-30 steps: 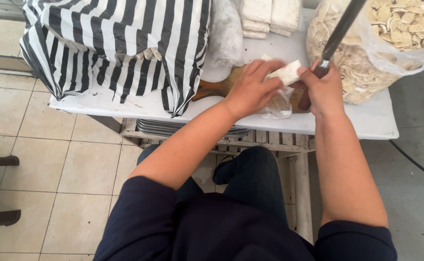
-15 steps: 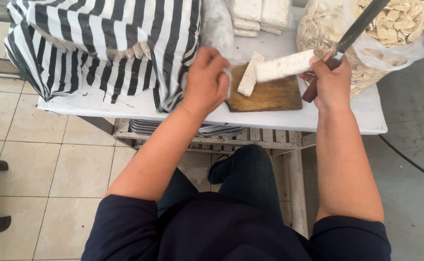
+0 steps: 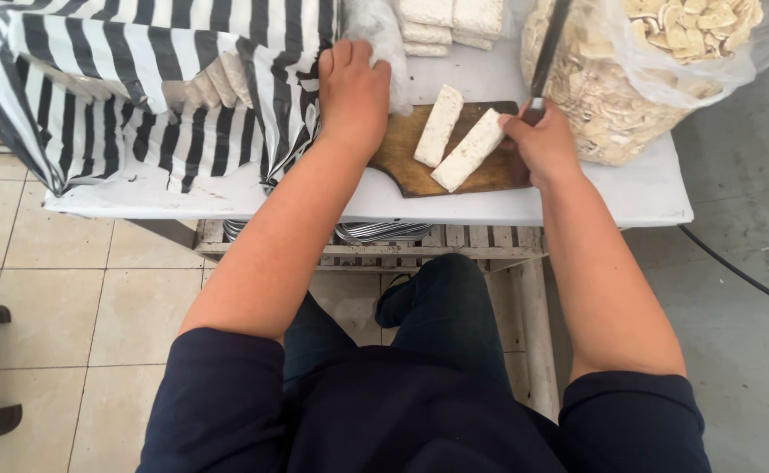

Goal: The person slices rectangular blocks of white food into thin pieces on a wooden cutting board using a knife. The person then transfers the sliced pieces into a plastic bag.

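Since a moment ago, left hand [image 3: 354,92] slid to the striped bag [image 3: 139,79], palm down, empty; right hand [image 3: 544,144] grips a knife [image 3: 549,48] and touches a pale block [image 3: 467,151] lying diagonally on the cutting board [image 3: 402,162].

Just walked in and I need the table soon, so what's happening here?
A person sits at a white table, working over a brown wooden cutting board. The right hand grips a dark-handled knife, blade pointing away, and touches one of two pale rectangular slabs lying on the board. The left hand rests at the edge of a black-and-white striped cloth beside the board. A clear plastic bag of pale cut pieces sits to the right.
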